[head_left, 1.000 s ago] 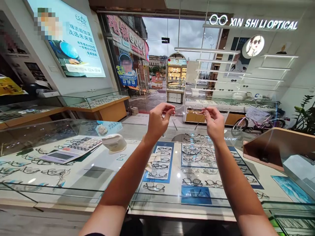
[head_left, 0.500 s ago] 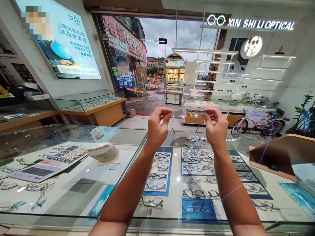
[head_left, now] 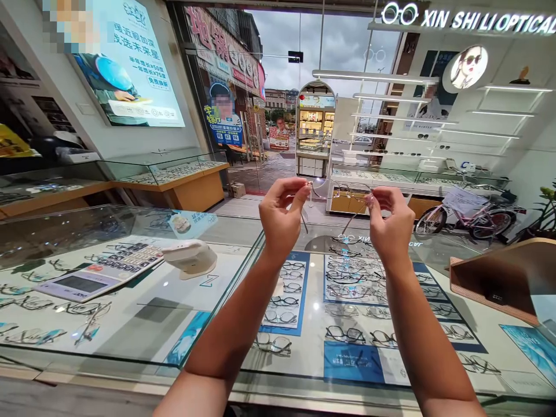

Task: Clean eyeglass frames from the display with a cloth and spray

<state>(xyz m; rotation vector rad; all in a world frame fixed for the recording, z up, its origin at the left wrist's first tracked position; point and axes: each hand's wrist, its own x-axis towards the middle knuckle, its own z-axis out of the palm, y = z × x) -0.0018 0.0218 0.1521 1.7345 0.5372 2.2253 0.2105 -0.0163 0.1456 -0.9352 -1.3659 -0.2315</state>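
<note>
Both arms reach forward over a glass display case (head_left: 243,278). A pair of thin-framed eyeglasses (head_left: 343,188) is held up between my two hands, with its temples hanging down towards me. My left hand (head_left: 282,217) pinches one end of the frame between thumb and fingertips. At the opposite end, my right hand (head_left: 393,220) has its thumb and fingers closed on the frame. The clear lenses are hard to make out against the background. Beneath my hands, rows of eyeglasses (head_left: 345,334) lie inside the case on white and blue display sheets.
On the glass at left sit a calculator (head_left: 78,284) and a pale, rounded device (head_left: 191,258). A brown angled stand (head_left: 495,278) is at right. Beyond are an arched mirror (head_left: 315,130), a parked bicycle (head_left: 469,214) and another display counter (head_left: 182,191).
The camera view has shifted, so the surroundings sit a little higher and further right. Both hands still hold the eyeglasses, now slightly tilted, with the right side lower.
</note>
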